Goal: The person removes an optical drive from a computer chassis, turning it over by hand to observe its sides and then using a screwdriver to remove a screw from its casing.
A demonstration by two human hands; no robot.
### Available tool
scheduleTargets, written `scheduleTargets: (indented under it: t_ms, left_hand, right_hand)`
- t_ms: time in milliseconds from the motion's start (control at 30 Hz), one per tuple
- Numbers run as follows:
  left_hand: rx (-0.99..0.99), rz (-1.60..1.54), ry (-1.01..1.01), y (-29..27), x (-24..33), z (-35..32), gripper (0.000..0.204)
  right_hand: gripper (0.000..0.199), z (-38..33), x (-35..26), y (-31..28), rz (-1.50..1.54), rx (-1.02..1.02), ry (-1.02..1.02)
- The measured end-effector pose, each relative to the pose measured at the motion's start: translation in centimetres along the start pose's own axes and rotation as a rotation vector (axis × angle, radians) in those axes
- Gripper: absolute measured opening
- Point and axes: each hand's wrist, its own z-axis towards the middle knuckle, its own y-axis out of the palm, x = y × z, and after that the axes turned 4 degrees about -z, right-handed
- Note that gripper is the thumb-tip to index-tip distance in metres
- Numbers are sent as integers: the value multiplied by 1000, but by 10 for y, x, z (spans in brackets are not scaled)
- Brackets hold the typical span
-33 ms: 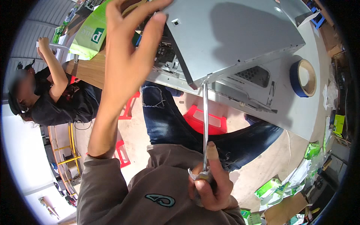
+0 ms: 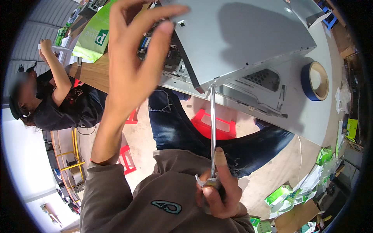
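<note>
My right hand is closed round the handle of a long-shafted screwdriver in front of my shirt. The screwdriver's tip meets the near corner of a grey sheet-metal box with a dark strip along its left edge. This box lies at an angle over an open metal computer case, whose inner parts show at the left. My left hand is at the box's left edge, thumb and fingers apart, index fingertip over its top face. Whether that fingertip touches the metal I cannot tell.
A roll of tape with a blue outer face lies on the table at the right. A green bag stands at the far left, near another person. Red stools are below, and green packaging litters the floor.
My left hand has shifted slightly toward me, its index fingertip farther right over the box. The screwdriver and my right hand stay in place.
</note>
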Motion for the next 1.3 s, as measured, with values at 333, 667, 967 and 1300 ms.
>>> scheduleTargets:
  t_ms: [333, 667, 967, 1300]
  left_hand:
    - [76, -103, 492, 22, -9, -33, 36]
    - [77, -107, 561, 21, -14, -33, 55]
    - [-154, -194, 487, 2, -16, -27, 51]
    - [-172, -311, 632, 4, -44, -23, 40]
  right_hand:
    - [68, -3, -2, 3, 54, 42, 80]
    - [69, -11, -2, 5, 235, 106, 154]
    - [71, -9, -9, 6, 329, 116, 141]
    - [74, -8, -6, 2, 381, 83, 213]
